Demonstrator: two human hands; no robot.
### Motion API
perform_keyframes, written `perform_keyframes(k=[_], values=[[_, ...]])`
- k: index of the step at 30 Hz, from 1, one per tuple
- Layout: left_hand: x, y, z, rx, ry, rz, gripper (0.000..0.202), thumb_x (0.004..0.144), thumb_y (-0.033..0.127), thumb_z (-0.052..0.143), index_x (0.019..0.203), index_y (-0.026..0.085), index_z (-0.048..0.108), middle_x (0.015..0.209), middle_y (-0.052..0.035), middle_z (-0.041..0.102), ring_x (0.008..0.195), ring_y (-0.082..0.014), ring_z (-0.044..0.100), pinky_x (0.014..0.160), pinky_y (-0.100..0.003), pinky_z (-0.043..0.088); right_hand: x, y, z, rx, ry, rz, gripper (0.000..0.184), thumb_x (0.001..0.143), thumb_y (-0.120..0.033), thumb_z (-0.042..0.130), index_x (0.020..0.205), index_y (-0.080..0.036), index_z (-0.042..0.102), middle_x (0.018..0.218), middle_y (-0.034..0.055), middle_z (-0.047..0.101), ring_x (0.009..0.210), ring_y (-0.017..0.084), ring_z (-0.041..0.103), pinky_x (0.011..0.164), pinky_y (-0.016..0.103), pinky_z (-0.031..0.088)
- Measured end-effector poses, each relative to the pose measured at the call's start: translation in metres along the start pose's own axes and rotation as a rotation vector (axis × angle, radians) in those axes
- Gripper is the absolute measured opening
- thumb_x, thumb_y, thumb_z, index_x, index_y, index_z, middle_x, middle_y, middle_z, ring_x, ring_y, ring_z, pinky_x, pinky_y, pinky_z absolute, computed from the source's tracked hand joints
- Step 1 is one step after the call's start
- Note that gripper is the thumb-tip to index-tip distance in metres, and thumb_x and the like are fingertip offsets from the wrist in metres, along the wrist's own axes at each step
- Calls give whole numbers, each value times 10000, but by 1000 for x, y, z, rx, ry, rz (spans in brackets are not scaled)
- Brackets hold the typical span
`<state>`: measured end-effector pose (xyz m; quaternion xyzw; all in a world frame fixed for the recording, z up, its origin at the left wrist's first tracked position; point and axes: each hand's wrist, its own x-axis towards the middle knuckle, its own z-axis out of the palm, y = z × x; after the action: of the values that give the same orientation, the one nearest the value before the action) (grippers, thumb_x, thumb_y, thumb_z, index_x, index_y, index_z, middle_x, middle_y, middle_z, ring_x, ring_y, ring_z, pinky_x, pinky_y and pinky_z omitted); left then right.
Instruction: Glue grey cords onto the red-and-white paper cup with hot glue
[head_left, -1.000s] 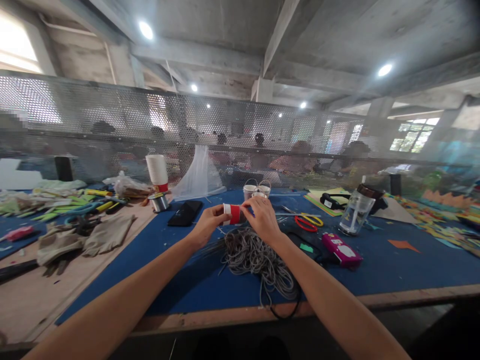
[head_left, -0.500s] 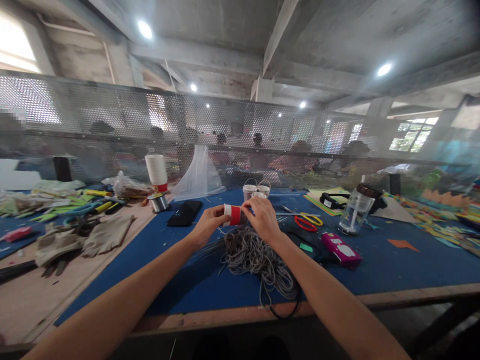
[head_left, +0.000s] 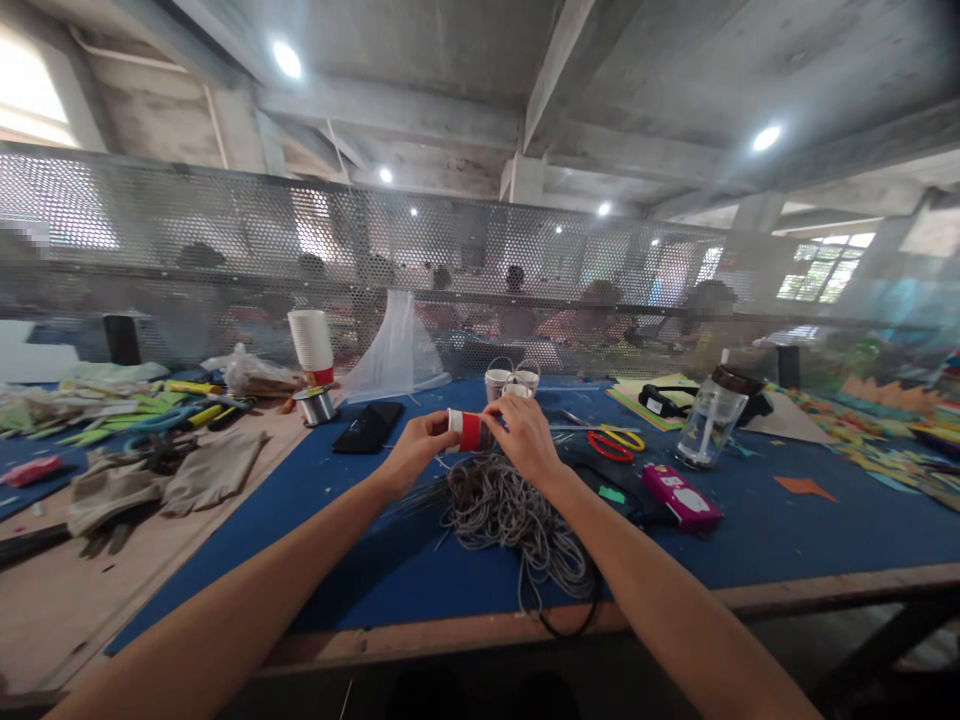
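Observation:
Between my two hands I hold a small red and white paper cup (head_left: 466, 429) on its side, a little above the blue table (head_left: 750, 540). My left hand (head_left: 415, 449) pinches its white rim end. At the other end, my right hand (head_left: 523, 436) has its fingers curled round the cup. Just under both hands a tangled heap of grey cord (head_left: 514, 518) lies on the table and trails toward the near edge.
Behind the hands stand small white cups with wire handles (head_left: 512, 380). Red and yellow scissors (head_left: 615, 442), a pink box (head_left: 681, 497) and a clear bottle (head_left: 709, 419) lie to the right. To the left are a black phone (head_left: 369, 425), a cup stack (head_left: 312, 346) and gloves (head_left: 150, 480). A mesh screen (head_left: 480, 270) closes the back.

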<state>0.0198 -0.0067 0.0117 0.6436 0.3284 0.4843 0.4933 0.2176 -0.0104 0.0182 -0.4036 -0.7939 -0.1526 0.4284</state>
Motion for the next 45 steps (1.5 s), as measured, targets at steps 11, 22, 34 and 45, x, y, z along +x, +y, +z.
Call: perform_keyframes(k=[11, 22, 34, 45], values=[[1, -1, 0, -12, -11, 6, 298, 694, 205, 676, 982, 139, 720, 923, -58, 743, 838, -206, 651, 803, -306, 464, 0, 0, -1, 3, -17, -2, 87, 952, -263, 558, 937, -205, 621, 909, 42, 653, 902, 201, 594, 869, 331, 410], [2, -2, -1, -24, -40, -3, 326, 697, 202, 677, 1014, 134, 714, 955, -60, 745, 844, -203, 650, 814, -305, 462, 0, 0, 0, 1, -13, 3, 86, 950, -269, 568, 922, -205, 618, 899, 36, 650, 890, 196, 592, 868, 328, 413], [0, 1, -1, 3, -37, 7, 323, 687, 216, 678, 998, 143, 724, 951, -61, 745, 865, -221, 656, 836, -325, 469, 0, 0, -2, 14, -46, 18, 91, 952, -264, 560, 930, -202, 622, 916, 42, 653, 900, 196, 595, 859, 327, 419], [0, 0, -1, 27, -48, 22, 342, 685, 218, 687, 1015, 145, 734, 972, -61, 747, 895, -234, 659, 869, -341, 466, 0, 1, -1, 13, -65, 16, 85, 942, -257, 580, 915, -195, 630, 911, 40, 652, 880, 189, 590, 840, 311, 420]])
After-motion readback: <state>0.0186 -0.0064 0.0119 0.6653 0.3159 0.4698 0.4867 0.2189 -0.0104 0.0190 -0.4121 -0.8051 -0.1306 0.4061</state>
